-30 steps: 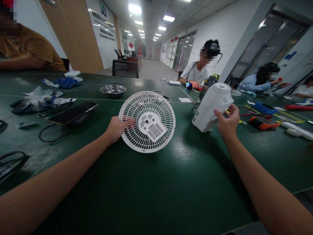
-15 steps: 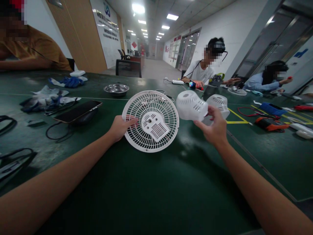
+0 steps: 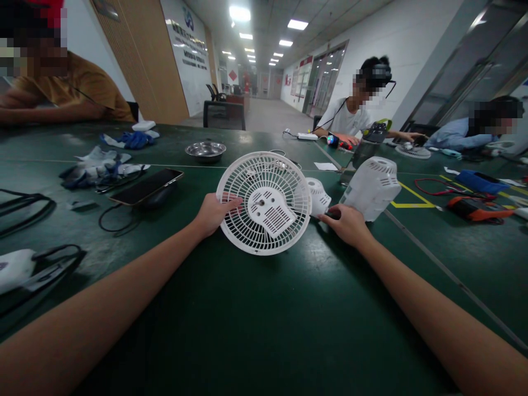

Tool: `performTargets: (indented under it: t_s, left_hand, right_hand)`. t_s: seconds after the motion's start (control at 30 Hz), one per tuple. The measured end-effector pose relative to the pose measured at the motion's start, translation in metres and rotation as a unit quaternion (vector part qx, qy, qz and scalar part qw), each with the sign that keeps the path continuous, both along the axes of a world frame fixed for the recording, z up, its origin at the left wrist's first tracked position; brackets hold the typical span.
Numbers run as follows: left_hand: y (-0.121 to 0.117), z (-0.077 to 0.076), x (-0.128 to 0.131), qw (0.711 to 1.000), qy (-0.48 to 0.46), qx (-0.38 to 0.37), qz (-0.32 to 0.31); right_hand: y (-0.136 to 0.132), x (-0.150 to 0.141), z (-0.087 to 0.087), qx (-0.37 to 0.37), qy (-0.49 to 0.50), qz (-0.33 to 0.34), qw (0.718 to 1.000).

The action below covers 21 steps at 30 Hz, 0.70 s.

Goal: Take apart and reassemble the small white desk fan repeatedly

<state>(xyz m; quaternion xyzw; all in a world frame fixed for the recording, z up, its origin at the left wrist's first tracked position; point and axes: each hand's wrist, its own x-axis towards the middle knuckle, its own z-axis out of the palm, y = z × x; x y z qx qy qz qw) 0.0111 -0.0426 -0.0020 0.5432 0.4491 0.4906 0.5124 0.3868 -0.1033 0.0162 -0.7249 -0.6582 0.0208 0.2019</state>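
At the near left of the green table (image 3: 256, 313), a white device (image 3: 16, 269) lies beside dark cables. Farther off are crumpled blue-and-white gloves (image 3: 97, 168), then a black phone (image 3: 148, 187), tilted, and a metal bowl (image 3: 205, 154) beyond. The left hand (image 3: 212, 214) grasps the left rim of a round white fan grille (image 3: 270, 212), thumb on its near face, holding it tilted up mid-table. Behind the grille's right edge sits a partly hidden white vented housing (image 3: 319, 199). The right hand (image 3: 348, 224) has its fingertips bent together at that housing's lower right edge; whether they grip it, I cannot tell. Just right and beyond stands a larger white housing (image 3: 373, 190), with a dark bottle (image 3: 366, 151) behind. At far right lies an orange-and-black meter (image 3: 474, 209).
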Motion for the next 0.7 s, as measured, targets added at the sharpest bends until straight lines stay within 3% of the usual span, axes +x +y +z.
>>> performTargets:
  t_s: [0.23,0.37,0.43,0.53,0.63,0.7]
  left_hand:
    - [0.0,0.0,0.002,1.0,0.001,0.002,0.014]
    - [0.001,0.0,0.002,1.0,-0.002,-0.004,0.01]
    - [0.0,0.001,0.002,1.0,-0.003,-0.001,0.008]
    - [-0.002,0.002,0.001,1.0,-0.002,-0.006,0.003]
    - [-0.003,0.004,0.001,1.0,0.006,-0.009,-0.003]
    - [-0.004,0.004,0.001,1.0,0.009,-0.007,-0.001]
  right_hand:
    - [-0.004,0.001,0.004,-0.018,0.062,0.059,0.996]
    - [-0.006,-0.004,0.003,-0.007,0.229,0.116,0.966]
    - [-0.009,-0.008,0.005,-0.018,0.391,0.156,0.907]
    - [-0.017,-0.01,0.012,-0.118,0.614,0.234,0.744]
    - [-0.027,-0.005,0.02,-0.283,0.682,0.352,0.576]
    - [-0.032,0.0,0.022,-0.353,0.671,0.421,0.498]
